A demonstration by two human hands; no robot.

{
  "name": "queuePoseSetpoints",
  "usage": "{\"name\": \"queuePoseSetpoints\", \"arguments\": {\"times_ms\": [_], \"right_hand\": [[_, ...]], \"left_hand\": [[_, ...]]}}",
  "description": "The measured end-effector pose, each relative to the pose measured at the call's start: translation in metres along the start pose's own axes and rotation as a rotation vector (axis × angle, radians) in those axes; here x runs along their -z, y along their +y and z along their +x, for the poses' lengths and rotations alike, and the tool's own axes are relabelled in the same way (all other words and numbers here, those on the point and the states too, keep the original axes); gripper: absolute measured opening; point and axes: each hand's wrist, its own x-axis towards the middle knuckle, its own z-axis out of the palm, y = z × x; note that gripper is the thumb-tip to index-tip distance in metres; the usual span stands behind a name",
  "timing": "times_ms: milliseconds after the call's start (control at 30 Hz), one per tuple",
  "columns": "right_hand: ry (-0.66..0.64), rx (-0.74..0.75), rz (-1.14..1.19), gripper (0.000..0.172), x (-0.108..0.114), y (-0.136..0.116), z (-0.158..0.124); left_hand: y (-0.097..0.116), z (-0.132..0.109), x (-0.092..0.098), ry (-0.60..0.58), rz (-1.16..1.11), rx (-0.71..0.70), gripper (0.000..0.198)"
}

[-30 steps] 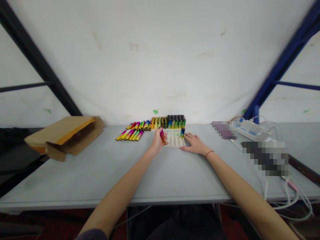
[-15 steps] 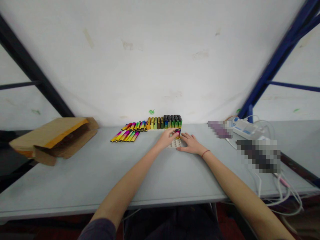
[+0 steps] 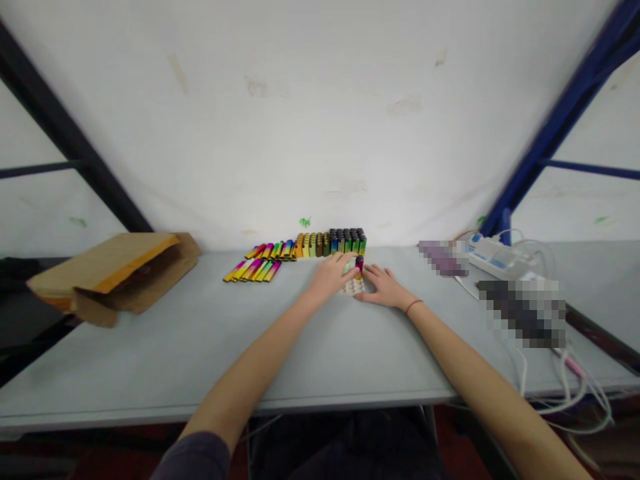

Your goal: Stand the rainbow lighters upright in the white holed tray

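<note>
A lighter (image 3: pixel 359 266) with a magenta-and-yellow body and dark top stands upright at the far right of a small pale tray (image 3: pixel 353 287) with round cells. My left hand (image 3: pixel 330 277) is beside the lighter, its thumb and index finger apart with the tips close to it; whether they still touch is hard to tell. My right hand (image 3: pixel 384 287) rests open on the table along the tray's right edge, fingers spread. The left hand hides part of the tray.
Behind the hands stand upright black-topped lighters (image 3: pixel 347 241) and yellow-to-brown lighters (image 3: pixel 313 245). Colourful lighters (image 3: pixel 253 271) lie at left. An open cardboard box (image 3: pixel 110 273) sits far left. A power strip (image 3: pixel 497 260) with cables and blurred devices is at right.
My left thumb and fingers have loosened from around the lighter and opened, showing more of it upright in the tray. My right hand has hardly moved; the view has shifted slightly.
</note>
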Motion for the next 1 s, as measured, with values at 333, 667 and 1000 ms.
{"name": "queuePoseSetpoints", "arguments": {"times_ms": [333,667,1000], "right_hand": [[-0.001,0.009,0.008,0.090,0.000,0.003,-0.001],[-0.004,-0.004,0.006,0.094,-0.001,0.003,0.000],[-0.007,-0.014,0.008,0.092,0.002,0.000,-0.001]], "left_hand": [[-0.029,-0.028,0.093,-0.008,0.945,0.621,0.037],[-0.042,-0.028,0.099,0.000,0.962,0.703,0.041],[-0.042,-0.030,0.081,-0.036,0.836,0.583,0.031]]}}
